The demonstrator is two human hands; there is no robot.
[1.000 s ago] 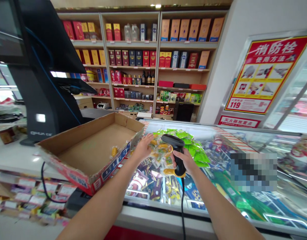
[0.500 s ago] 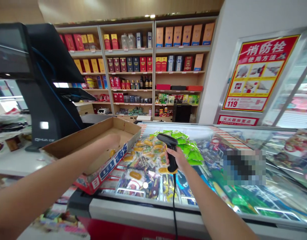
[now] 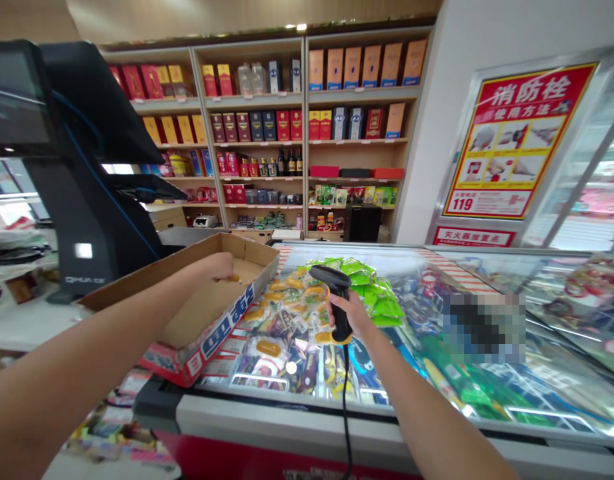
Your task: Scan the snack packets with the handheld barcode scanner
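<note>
Head camera: Your left hand (image 3: pixel 219 266), left of centre in the frame, is inside a cardboard box (image 3: pixel 227 327), its fingers closed on a yellow packet (image 3: pixel 234 277) whose end shows beneath them. Your right hand (image 3: pixel 353 313), near the centre, grips a black barcode scanner (image 3: pixel 338 281) by the handle, the scanner's cord (image 3: pixel 345 400) dropping to the bottom edge. Left of the scanner, loose yellow packets (image 3: pixel 314 291) spread across the glass top (image 3: pixel 391 257) of a display case; one lies apart, lower in the frame. Green packets (image 3: pixel 387 303) fan out to the right. Judging by how things lie, the work appears far along: most yellow packets in sight are out on the glass, and the one in your fingers is the only one showing in the box, though your left forearm (image 3: pixel 151 307) hides part of it. Which packets have been scanned cannot be told. Farther out, a sales terminal (image 3: pixel 91 100) stands upper left, stocked shelves (image 3: pixel 305 133) fill the upper centre, and a red poster (image 3: pixel 519 143) hangs upper right.
</note>
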